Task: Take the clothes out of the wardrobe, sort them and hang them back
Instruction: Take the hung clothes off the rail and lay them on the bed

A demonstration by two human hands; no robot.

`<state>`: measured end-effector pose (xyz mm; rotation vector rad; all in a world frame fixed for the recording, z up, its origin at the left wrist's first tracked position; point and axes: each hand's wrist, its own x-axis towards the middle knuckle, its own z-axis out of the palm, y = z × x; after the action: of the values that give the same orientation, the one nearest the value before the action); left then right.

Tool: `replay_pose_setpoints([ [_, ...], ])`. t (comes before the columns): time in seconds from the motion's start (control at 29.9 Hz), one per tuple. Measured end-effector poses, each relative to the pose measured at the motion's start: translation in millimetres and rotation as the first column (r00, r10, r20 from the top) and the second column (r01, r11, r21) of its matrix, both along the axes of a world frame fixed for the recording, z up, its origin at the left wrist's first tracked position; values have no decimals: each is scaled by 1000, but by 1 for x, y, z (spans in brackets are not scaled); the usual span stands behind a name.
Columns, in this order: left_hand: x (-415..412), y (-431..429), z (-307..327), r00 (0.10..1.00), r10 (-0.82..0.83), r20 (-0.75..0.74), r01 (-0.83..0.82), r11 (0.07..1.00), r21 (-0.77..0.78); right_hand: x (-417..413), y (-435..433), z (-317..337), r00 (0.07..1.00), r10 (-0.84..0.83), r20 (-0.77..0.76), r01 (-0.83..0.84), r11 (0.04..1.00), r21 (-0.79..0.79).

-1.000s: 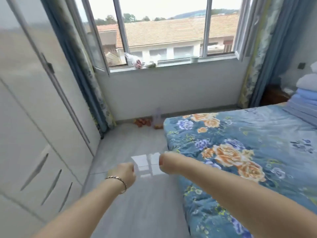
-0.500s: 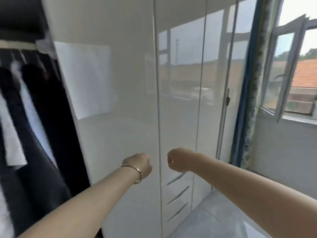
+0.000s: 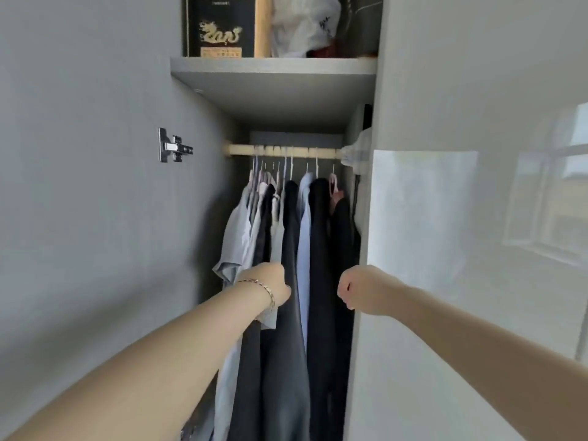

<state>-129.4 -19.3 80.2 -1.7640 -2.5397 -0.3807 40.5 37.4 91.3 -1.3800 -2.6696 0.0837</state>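
Note:
The wardrobe stands open in front of me, its wooden rail carrying several hangers. Light blue shirts hang at the left, dark garments in the middle and right, with a pale blue shirt between them. My left hand, with a bracelet on the wrist, is a fist held out before the clothes; whether it touches them is unclear. My right hand is also a fist, holding nothing, just in front of the edge of the glossy door.
The open grey door with a metal hinge fills the left. A glossy white closed door fills the right. A shelf above the rail holds a black box and a white bag.
My view has swung left from the bed and window, past the glossy doors, to the open wardrobe compartment. Both fists stay held out in front of me.

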Motion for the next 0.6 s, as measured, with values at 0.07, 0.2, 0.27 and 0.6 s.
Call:
replay_pose_setpoints([
  [0.07, -30, 4, 6, 997, 76, -30, -75, 997, 23, -39, 17, 9, 997, 52, -55, -51, 999, 19],
  [0.2, -99, 21, 22, 987, 147, -62, -140, 986, 95, -120, 43, 30, 965, 120, -235, -107, 992, 66],
  [0.27, -127, 34, 29, 986, 159, -42, -152, 980, 131, -158, 55, 46, 927, 138, -348, -120, 990, 71],
  [0.6, -194, 107, 42, 988, 80, 129, -109, 964, 242, -301, 134, 106, 891, 55, -450, -84, 995, -45],
])
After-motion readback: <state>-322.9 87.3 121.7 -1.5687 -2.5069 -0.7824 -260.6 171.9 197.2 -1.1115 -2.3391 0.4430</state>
